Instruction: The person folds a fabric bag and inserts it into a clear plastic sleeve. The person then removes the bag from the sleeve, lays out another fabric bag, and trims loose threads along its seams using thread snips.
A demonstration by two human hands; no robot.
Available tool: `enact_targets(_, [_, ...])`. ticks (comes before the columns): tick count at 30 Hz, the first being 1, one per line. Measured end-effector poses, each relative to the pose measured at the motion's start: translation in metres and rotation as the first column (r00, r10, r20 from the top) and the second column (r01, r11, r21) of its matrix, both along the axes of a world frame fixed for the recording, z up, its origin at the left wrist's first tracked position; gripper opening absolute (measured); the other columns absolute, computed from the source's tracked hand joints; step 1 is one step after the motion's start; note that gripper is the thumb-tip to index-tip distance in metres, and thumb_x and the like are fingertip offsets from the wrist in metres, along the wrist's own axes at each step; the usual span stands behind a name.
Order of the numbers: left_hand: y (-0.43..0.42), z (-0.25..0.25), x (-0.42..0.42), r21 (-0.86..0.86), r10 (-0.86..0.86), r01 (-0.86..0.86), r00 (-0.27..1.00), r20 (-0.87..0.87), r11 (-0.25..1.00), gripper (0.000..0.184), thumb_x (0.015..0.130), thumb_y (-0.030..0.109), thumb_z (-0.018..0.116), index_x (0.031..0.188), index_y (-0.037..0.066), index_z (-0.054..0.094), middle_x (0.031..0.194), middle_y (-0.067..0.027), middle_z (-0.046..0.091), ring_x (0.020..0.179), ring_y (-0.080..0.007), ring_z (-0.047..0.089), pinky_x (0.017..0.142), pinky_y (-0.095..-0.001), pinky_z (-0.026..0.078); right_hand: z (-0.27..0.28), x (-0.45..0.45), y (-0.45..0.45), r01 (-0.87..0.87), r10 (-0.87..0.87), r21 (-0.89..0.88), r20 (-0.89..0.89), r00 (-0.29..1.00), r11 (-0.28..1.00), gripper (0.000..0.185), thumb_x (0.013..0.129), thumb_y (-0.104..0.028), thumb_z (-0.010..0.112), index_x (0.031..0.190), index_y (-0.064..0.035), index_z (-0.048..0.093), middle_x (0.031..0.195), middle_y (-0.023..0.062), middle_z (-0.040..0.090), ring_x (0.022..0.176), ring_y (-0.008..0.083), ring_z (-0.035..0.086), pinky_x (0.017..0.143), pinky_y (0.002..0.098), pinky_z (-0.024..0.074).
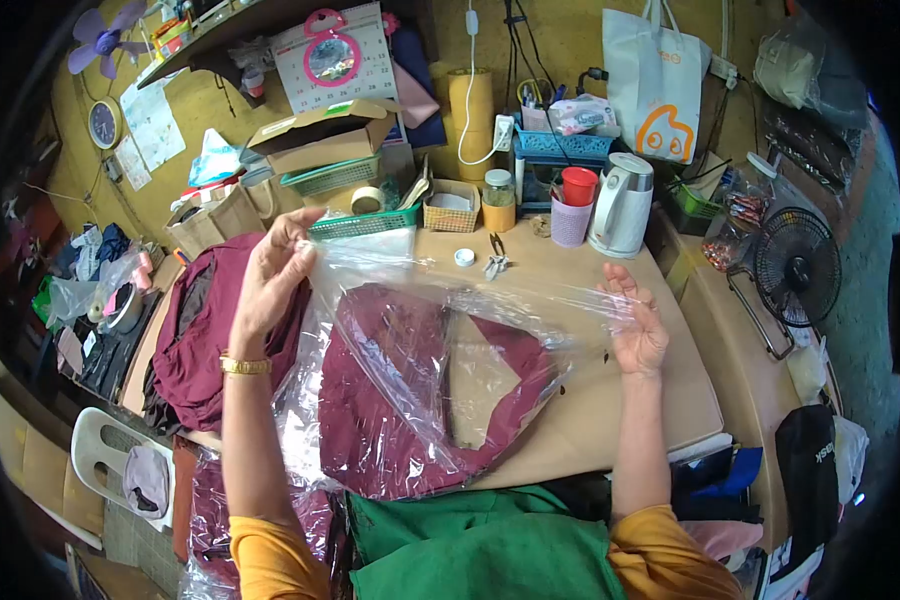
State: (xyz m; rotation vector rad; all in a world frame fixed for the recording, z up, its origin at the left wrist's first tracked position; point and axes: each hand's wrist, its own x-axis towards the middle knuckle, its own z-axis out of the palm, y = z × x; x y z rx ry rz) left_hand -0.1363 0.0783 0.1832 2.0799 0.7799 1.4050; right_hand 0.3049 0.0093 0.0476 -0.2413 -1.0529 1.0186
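Note:
A clear plastic bag lies over the table in front of me, with a folded maroon garment inside it. My left hand, wearing a gold watch, pinches the bag's upper left edge. On the other side, my right hand has its fingers curled on the stretched upper right edge. Between both hands the film is pulled taut above the garment. Through a gap in the maroon cloth, the tan tabletop shows. Left of the bag sits a heap of maroon cloth.
Pliers and a white cap lie behind the bag. Along the back stand baskets, a jar, a purple cup and a white kettle. A black fan is at right, a white chair at lower left.

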Motion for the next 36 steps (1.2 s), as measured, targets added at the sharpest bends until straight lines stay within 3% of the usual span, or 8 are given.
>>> enact_targets(3, [-0.014,-0.012,0.041,-0.059,-0.363,0.596,0.561,0.744,0.801,0.025,0.101,0.032,0.054,0.088,0.012,0.046,0.075,0.0003,0.049,0.07,-0.0123,0.051,0.089,-0.0349,0.049,0.003,-0.027,0.0,0.014,-0.143,-0.236,-0.542,0.828,0.972,0.013,0.091,-0.02,0.066,0.092,-0.0091,0.059,0.088,0.0047,0.06,0.079,0.0172,0.058,0.087,0.0321,0.0461])
enact_targets(5, [-0.03,-0.025,0.064,-0.146,-0.249,0.356,0.841,0.48,0.923,0.026,0.094,0.025,0.064,0.095,0.013,0.041,0.064,0.007,0.041,0.056,-0.0065,0.043,0.053,-0.0235,0.042,0.001,-0.031,0.009,-0.3,0.28,-0.048,-0.239,0.93,0.953,0.014,0.094,-0.023,0.065,0.095,-0.0091,0.061,0.069,-0.0049,0.047,0.061,0.0092,0.048,0.066,0.0244,0.0447])
enact_targets(11, [-0.079,-0.046,0.137,-0.336,-0.214,0.179,0.974,-0.068,0.925,0.086,0.079,-0.013,0.061,0.152,0.006,0.02,0.124,-0.009,0.052,0.071,-0.0022,0.047,0.061,-0.017,0.044,0.068,-0.141,-0.037,0.281,-0.211,-0.041,0.56,0.801,0.959,0.016,0.087,-0.009,0.075,0.099,-0.0025,0.066,0.068,-0.0092,0.046,0.059,-0.0012,0.039,0.054,0.0165,0.036])
enact_targets(14, [-0.079,-0.061,0.145,-0.258,-0.191,0.177,0.981,-0.028,0.95,0.093,0.08,-0.008,0.061,0.156,0.007,0.009,0.071,-0.0046,0.049,0.061,-0.0115,0.05,0.056,-0.0281,0.043,0.054,-0.156,-0.024,0.196,-0.134,-0.081,0.479,0.867,0.977,0.011,0.088,-0.006,0.073,0.094,-0.0006,0.065,0.073,-0.0059,0.054,0.059,-0.0005,0.041,0.054,0.0165,0.0358])
enact_targets(18, [-0.093,-0.061,0.132,-0.339,-0.15,0.102,0.981,-0.12,0.935,0.081,0.079,-0.007,0.063,0.15,0.006,0.024,0.109,-0.0063,0.056,0.075,-0.011,0.053,0.066,-0.0279,0.047,0.054,-0.148,-0.024,0.15,-0.068,-0.183,0.391,0.918,0.972,0.006,0.091,0.0,0.067,0.089,0.0027,0.062,0.076,-0.0008,0.062,0.062,0.0022,0.052,0.055,0.022,0.043])
enact_targets(21, [-0.093,-0.076,0.12,0.206,0.116,-0.068,0.966,-0.229,0.976,0.049,0.082,-0.002,0.067,0.125,0.006,0.045,0.092,-0.0063,0.055,0.082,-0.0219,0.055,0.081,-0.0367,0.044,0.043,-0.13,-0.015,0.333,-0.174,-0.224,0.527,0.832,0.916,0.011,0.091,-0.001,0.066,0.086,0.0031,0.059,0.077,0.004,0.063,0.062,0.0069,0.056,0.059,0.0258,0.0486])
enact_targets(24, [-0.091,-0.086,0.123,0.18,0.073,-0.014,0.943,-0.326,0.984,0.019,0.082,0.0,0.065,0.091,0.01,0.051,0.084,-0.006,0.053,0.087,-0.0269,0.054,0.092,-0.0413,0.034,0.053,-0.149,-0.025,0.712,-0.771,0.365,0.502,0.392,0.6,0.007,0.09,0.001,0.062,0.095,-0.0021,0.06,0.084,0.0107,0.065,0.065,0.0238,0.063,0.063,0.0321,0.051])
enact_targets(36, [-0.111,-0.119,0.126,0.533,0.583,-0.287,0.604,-0.544,0.796,0.046,0.076,0.011,0.065,0.12,0.022,0.066,0.094,-0.0093,0.052,0.103,-0.0285,0.055,0.111,-0.062,0.021,0.012,-0.146,-0.012,0.487,-0.463,0.308,0.855,0.236,0.817,0.035,0.103,-0.037,0.048,0.115,-0.0047,0.052,0.089,0.0159,0.065,0.071,0.0278,0.066,0.06,0.0373,0.0484])
